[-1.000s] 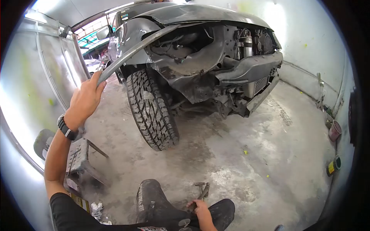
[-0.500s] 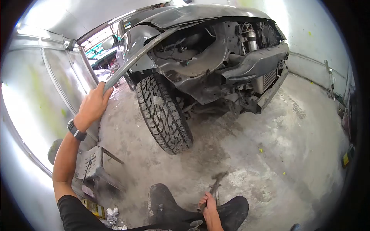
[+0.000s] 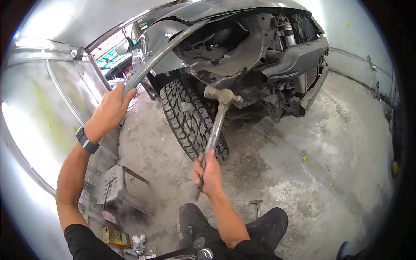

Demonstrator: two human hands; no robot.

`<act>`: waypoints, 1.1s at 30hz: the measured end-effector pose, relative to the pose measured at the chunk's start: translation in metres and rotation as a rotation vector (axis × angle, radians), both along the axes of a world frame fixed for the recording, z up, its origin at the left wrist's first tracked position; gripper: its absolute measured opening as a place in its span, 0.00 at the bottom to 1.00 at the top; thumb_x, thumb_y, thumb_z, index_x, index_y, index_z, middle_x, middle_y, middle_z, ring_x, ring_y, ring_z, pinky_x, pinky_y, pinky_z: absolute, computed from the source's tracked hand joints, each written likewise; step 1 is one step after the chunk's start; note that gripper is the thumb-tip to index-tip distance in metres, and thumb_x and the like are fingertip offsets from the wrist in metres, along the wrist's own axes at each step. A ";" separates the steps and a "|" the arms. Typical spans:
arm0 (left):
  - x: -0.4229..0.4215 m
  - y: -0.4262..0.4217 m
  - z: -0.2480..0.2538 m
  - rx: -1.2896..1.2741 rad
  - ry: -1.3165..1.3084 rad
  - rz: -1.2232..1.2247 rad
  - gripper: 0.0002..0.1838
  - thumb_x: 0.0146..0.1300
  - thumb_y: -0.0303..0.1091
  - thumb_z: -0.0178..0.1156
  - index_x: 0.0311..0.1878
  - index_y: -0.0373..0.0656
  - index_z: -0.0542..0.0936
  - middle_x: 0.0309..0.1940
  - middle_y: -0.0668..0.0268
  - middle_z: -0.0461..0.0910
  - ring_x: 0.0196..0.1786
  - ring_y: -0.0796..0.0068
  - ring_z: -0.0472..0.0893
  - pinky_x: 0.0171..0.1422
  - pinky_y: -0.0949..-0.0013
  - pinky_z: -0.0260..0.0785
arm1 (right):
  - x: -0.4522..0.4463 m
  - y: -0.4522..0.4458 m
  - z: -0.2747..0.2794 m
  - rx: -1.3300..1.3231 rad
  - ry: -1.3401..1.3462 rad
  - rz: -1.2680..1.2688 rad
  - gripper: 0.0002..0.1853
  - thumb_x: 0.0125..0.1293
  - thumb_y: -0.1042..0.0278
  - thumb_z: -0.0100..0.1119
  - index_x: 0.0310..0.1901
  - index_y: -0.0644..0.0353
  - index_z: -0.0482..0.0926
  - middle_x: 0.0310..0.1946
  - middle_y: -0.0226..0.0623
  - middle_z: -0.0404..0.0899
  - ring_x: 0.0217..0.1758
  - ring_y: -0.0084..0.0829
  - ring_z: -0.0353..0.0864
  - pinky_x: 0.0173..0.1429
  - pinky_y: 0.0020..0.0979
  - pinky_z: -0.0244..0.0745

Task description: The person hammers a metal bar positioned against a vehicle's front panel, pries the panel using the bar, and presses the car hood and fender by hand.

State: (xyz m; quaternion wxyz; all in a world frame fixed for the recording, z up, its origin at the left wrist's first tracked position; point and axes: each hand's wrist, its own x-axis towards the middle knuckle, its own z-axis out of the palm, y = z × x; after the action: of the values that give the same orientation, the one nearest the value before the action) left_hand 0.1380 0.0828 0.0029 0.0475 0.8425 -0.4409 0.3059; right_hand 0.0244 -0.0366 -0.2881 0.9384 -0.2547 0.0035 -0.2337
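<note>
My left hand (image 3: 112, 108) is closed round the near end of a long grey metal bar (image 3: 164, 54). The bar slants up to the right, its far end reaching the underside edge of the vehicle's dark upper body panel (image 3: 225, 12). In my right hand (image 3: 209, 173), a hammer (image 3: 218, 121) is held up by its handle, with its head in front of the open wheel arch (image 3: 234, 56). Behind the hammer stands the front tyre (image 3: 184, 115), turned at an angle. Whether the hammer head touches anything cannot be told.
A second hammer (image 3: 258, 207) rests near my right knee. To the left are a worn stool (image 3: 116, 186), a yellow tin (image 3: 117, 237) and crumpled scraps (image 3: 138, 243). The vehicle's exposed front beam (image 3: 299, 60) juts out at right.
My right hand has risen from between my knees, lifting the hammer to the tyre and wheel arch. My left hand stays on the bar; the view has shifted slightly.
</note>
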 end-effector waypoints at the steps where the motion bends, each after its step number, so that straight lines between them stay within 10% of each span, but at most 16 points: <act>1: -0.001 0.001 -0.001 0.001 0.013 0.006 0.20 0.78 0.44 0.48 0.39 0.33 0.70 0.24 0.49 0.81 0.32 0.49 0.82 0.39 0.54 0.70 | 0.015 0.001 0.005 0.054 -0.073 0.061 0.26 0.77 0.34 0.36 0.38 0.52 0.66 0.16 0.24 0.59 0.10 0.24 0.60 0.15 0.30 0.59; 9: 0.005 0.009 0.011 0.035 0.220 -0.078 0.18 0.77 0.44 0.49 0.43 0.34 0.69 0.24 0.44 0.72 0.28 0.43 0.72 0.35 0.50 0.63 | 0.050 -0.021 0.055 0.100 -0.276 0.155 0.29 0.74 0.30 0.37 0.36 0.52 0.66 0.15 0.27 0.61 0.10 0.28 0.63 0.14 0.29 0.61; 21: -0.031 -0.010 0.018 -0.107 0.899 0.075 0.16 0.79 0.44 0.47 0.49 0.38 0.72 0.17 0.64 0.72 0.19 0.80 0.69 0.21 0.70 0.61 | -0.021 -0.047 0.186 0.408 0.236 0.084 0.21 0.77 0.40 0.42 0.48 0.51 0.70 0.20 0.29 0.67 0.16 0.29 0.72 0.19 0.34 0.67; 27: 0.000 -0.002 -0.021 -0.015 0.737 0.137 0.19 0.78 0.42 0.49 0.53 0.32 0.72 0.20 0.60 0.74 0.20 0.69 0.70 0.25 0.61 0.64 | -0.014 -0.058 0.208 0.387 0.468 0.095 0.23 0.76 0.40 0.46 0.41 0.56 0.71 0.21 0.31 0.69 0.14 0.29 0.67 0.19 0.37 0.66; 31: 0.009 0.009 -0.035 0.073 0.383 0.059 0.19 0.76 0.40 0.49 0.56 0.31 0.71 0.25 0.45 0.79 0.28 0.39 0.78 0.34 0.45 0.65 | -0.005 -0.062 0.217 0.433 0.538 0.063 0.29 0.73 0.32 0.45 0.30 0.53 0.70 0.17 0.29 0.65 0.13 0.29 0.63 0.17 0.38 0.61; 33: -0.014 -0.004 -0.011 -0.024 0.700 0.036 0.17 0.77 0.44 0.49 0.51 0.37 0.70 0.20 0.52 0.74 0.21 0.58 0.77 0.26 0.53 0.64 | -0.008 -0.065 0.229 0.387 0.578 0.055 0.30 0.73 0.32 0.45 0.31 0.54 0.71 0.18 0.29 0.66 0.14 0.29 0.64 0.19 0.37 0.62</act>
State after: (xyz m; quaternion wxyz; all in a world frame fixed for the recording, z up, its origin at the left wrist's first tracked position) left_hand 0.1245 0.0784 -0.0082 0.2003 0.9033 -0.3793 0.0043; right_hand 0.0167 -0.1017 -0.0590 0.9355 -0.1278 0.3062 -0.1216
